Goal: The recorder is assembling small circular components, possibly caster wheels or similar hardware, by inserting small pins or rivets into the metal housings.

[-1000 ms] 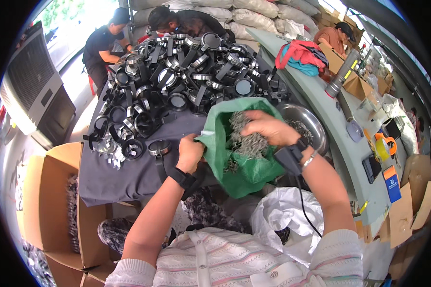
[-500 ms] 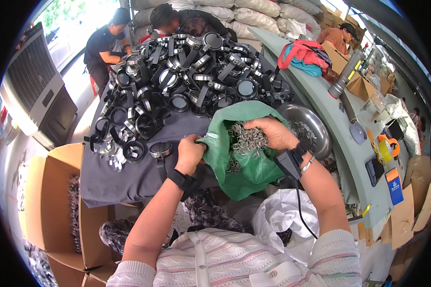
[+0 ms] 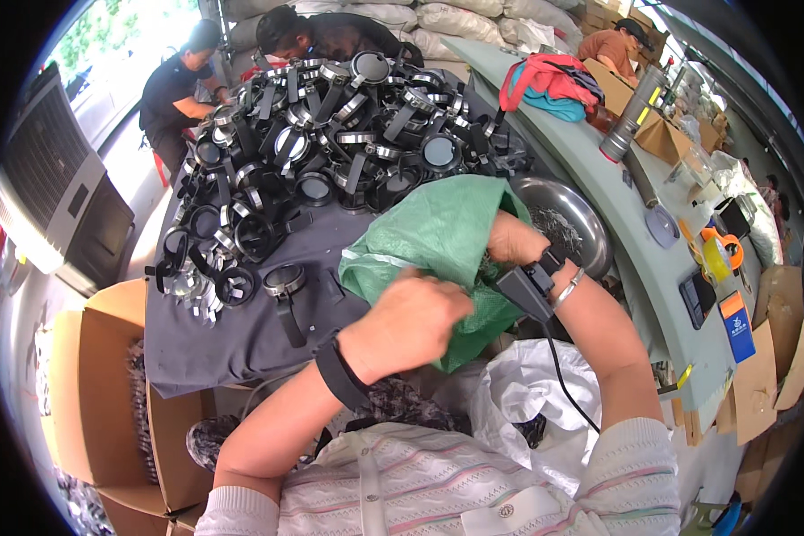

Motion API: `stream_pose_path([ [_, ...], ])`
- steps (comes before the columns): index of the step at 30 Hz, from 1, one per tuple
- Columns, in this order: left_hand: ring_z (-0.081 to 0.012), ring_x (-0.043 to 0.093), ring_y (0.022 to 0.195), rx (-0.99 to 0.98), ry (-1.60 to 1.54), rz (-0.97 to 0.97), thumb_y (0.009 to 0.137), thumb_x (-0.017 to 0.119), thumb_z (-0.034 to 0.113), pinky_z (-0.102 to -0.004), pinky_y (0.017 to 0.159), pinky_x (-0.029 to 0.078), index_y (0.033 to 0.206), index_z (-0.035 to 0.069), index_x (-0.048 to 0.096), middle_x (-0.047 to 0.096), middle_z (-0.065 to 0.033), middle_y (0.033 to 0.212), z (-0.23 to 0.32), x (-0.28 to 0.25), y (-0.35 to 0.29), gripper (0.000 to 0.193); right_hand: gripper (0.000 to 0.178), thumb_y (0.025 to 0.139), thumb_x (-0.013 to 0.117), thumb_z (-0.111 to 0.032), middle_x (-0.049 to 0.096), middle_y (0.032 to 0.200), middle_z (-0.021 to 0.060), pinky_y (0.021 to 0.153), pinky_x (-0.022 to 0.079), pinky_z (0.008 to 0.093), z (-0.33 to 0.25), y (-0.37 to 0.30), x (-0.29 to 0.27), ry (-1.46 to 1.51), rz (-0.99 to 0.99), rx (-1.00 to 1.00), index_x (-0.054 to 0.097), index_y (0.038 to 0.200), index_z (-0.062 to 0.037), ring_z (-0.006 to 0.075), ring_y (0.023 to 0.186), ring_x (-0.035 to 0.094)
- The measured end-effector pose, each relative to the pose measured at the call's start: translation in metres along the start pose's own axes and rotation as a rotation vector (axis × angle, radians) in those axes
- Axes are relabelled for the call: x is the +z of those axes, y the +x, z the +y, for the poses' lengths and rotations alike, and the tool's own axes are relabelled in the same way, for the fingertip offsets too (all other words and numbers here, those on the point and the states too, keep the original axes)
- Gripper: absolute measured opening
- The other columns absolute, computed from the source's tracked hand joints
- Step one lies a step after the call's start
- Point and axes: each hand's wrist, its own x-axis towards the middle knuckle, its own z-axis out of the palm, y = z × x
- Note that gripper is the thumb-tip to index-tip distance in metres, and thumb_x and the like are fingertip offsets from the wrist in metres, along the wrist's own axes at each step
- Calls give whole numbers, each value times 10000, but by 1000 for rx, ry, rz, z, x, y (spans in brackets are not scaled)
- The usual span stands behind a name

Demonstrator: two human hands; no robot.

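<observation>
A green woven bag [image 3: 429, 228] leans at the table's near edge, its mouth partly folded over. My right hand [image 3: 515, 239] reaches into it, with the fingers hidden behind the green cloth; a dark device is strapped to that wrist. In front of the bag is my left hand [image 3: 411, 323], slightly blurred, its fingers curled against the bag's near side. Whatever they may grip is hidden. Just beyond the bag, to the right, a steel bowl [image 3: 591, 228] holds small metal pieces. One black-banded round clamp [image 3: 284, 280] lies alone on the dark cloth.
A heap of round clamps [image 3: 330, 134] covers the far part of the cloth-covered table [image 3: 232, 344]. An open carton [image 3: 89, 393] stands at left, a white sack [image 3: 545, 393] below the bag. Tape and tools lie on the side bench [image 3: 634, 241]. Several people work beyond.
My left hand has left the bag's left rim and come nearer and to the right. The bag's mouth has flopped over, covering the metal pieces, and my right fingers have gone out of sight inside.
</observation>
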Motion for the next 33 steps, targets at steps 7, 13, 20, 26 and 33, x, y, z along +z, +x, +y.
stream_pose_path([
  [7,-286,656,811,-352,615,68,707,550,58,-449,764,474,955,35,604,658,-145,1003,-37,1,-11,255,312,871,606,-155,594,1203,52,967,404,328,36,-13,-44,-1379,23,-297,602,1161,-41,177,1104,526],
  [13,-359,645,761,-508,433,238,727,654,119,-430,628,520,1158,-23,526,644,-181,969,-65,4,-4,471,295,827,616,-136,666,981,38,855,487,317,8,-5,-7,-360,-1,-122,613,1108,-46,191,943,611],
  [20,-349,634,849,-696,392,152,639,739,169,-439,706,517,1112,18,541,625,-165,953,-82,4,11,535,237,784,648,-131,678,879,46,698,525,287,0,-5,-7,69,-83,409,646,992,-17,129,719,633],
  [26,-345,623,821,-615,320,274,648,719,105,-431,702,509,930,54,584,613,-138,900,-86,21,5,317,210,788,630,-134,682,848,61,687,526,281,-3,-10,-19,246,-1,272,652,936,13,143,715,648],
  [33,-331,622,757,-467,177,417,667,691,60,-424,667,499,895,94,643,610,-105,826,-76,29,9,236,186,805,633,-115,682,866,52,705,524,276,0,-8,-20,248,0,285,653,948,1,143,738,649],
])
